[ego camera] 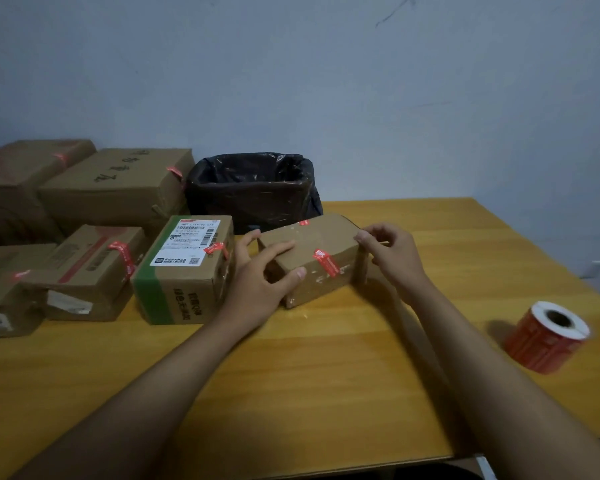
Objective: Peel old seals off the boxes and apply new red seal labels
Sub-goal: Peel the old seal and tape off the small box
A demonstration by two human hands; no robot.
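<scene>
A small brown cardboard box (pixel 321 237) lies on the wooden table (pixel 326 375) in front of me. A red seal label (pixel 326 262) runs over its near top edge, and a second red label (pixel 303 222) sits at its far edge. My left hand (pixel 257 275) grips the box's left end, fingers on top and thumb on the front face. My right hand (pixel 390 252) holds the box's right end with curled fingertips. A roll of red seal labels (pixel 548 336) lies on its side at the right.
Several sealed cardboard boxes with red labels stand at the left, the nearest with a green band and white shipping label (pixel 184 268). A bin lined with a black bag (pixel 253 187) stands behind the box against the wall. The table's near edge runs along the bottom right.
</scene>
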